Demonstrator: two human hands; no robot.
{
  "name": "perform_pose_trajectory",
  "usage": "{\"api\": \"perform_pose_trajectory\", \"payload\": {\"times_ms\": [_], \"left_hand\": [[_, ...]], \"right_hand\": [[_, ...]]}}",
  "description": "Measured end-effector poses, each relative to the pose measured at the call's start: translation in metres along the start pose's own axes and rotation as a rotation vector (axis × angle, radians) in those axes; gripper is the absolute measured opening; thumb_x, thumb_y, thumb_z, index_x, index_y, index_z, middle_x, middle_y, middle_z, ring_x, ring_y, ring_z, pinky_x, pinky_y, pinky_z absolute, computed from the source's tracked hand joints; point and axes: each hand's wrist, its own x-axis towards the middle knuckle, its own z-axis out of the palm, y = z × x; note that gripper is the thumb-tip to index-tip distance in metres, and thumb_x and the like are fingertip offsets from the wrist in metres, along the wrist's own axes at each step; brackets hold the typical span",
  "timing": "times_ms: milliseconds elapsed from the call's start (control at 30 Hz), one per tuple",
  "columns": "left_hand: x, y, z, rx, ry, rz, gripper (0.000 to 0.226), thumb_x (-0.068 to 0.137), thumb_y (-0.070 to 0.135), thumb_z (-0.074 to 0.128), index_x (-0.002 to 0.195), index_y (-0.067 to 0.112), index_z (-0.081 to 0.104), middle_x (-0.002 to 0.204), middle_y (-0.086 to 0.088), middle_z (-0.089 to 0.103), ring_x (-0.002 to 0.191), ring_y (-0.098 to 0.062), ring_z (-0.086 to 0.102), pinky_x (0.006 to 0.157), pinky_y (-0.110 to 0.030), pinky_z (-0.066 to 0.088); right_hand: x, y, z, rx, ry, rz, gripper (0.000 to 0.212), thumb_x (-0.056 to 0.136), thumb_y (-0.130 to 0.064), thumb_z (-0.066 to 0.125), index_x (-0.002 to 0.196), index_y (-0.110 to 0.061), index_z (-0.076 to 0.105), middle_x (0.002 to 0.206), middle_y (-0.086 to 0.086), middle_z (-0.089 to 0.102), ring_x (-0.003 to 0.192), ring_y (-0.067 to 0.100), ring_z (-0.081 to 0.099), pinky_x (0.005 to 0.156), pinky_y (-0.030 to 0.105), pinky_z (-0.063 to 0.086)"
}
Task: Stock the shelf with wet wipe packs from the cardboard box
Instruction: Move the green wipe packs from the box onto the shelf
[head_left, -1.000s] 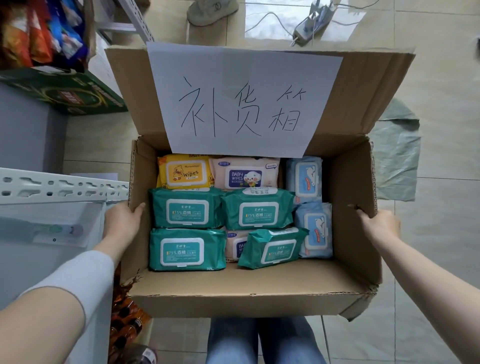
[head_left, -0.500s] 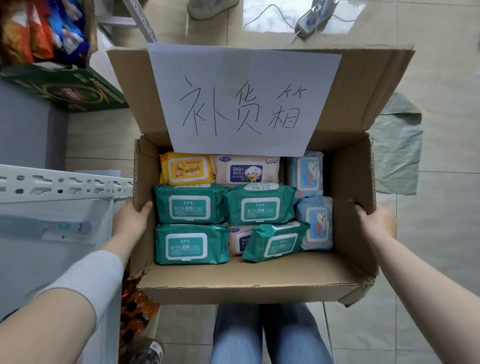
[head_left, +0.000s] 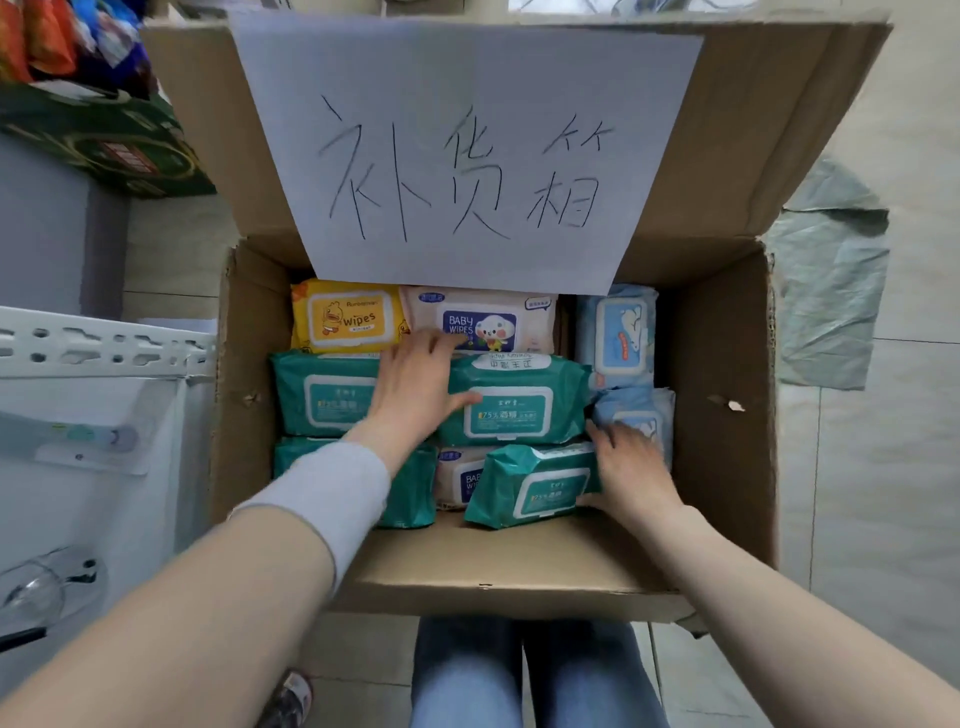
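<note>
Both of my arms extend forward and converge slightly. My left forearm (head_left: 208, 597) is bare near the elbow, and a grey sleeve (head_left: 322, 493) covers the stretch before the wrist. My left hand (head_left: 410, 384) lies palm down, 4 fingers (head_left: 441, 343) straight and spread, thumb out to the right. My right forearm (head_left: 779, 597) is bare. My right hand (head_left: 631, 467) is palm down, fingers slightly bent, thumb splayed left; blur hides any grip.

In the open cardboard box (head_left: 722, 364), the left hand (head_left: 415, 387) lies spread on the middle green wet wipe packs (head_left: 519, 405), and the right hand (head_left: 634, 470) holds the near tilted green pack (head_left: 535, 488).
</note>
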Motion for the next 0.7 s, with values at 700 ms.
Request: {"api": "perform_pose_trajectory", "payload": {"times_ms": [700], "left_hand": [[-0.061, 0.012, -0.053, -0.546, 0.067, -0.141, 0.041, 0.067, 0.032, 0.08, 0.093, 0.023, 0.05, 0.096, 0.004, 0.062, 0.089, -0.018, 0.058, 0.075, -0.031, 0.048]], "right_hand": [[-0.066, 0.021, -0.026, 0.97, 0.083, 0.078, 0.042, 0.057, -0.027, 0.088, 0.089, -0.026, 0.06, 0.092, -0.012, 0.066, 0.088, 0.007, 0.062, 0.072, 0.02, 0.051]]}}
